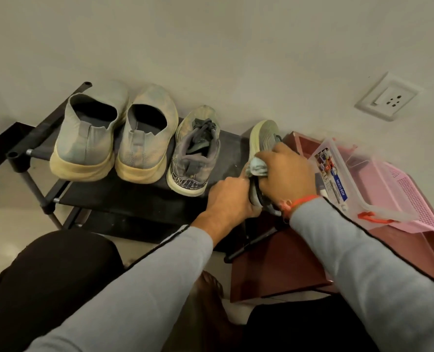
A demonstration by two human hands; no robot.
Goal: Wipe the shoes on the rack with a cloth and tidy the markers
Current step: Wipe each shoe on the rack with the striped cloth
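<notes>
A grey shoe (262, 138) is tilted on its side at the right end of the black rack (134, 199). The left hand (229, 196) is closed around its heel, and the right hand (287, 166) presses a bunched cloth (257, 167) against its side. Three more shoes stand on the rack: a pale pair (114, 133) and one laced shoe (194, 153). To the right, one clear box (345, 179) rests in a pink basket (408, 196).

Both hands hide the held shoe's (262, 138) heel; the clear box's (350, 174) contents are indistinct.
</notes>
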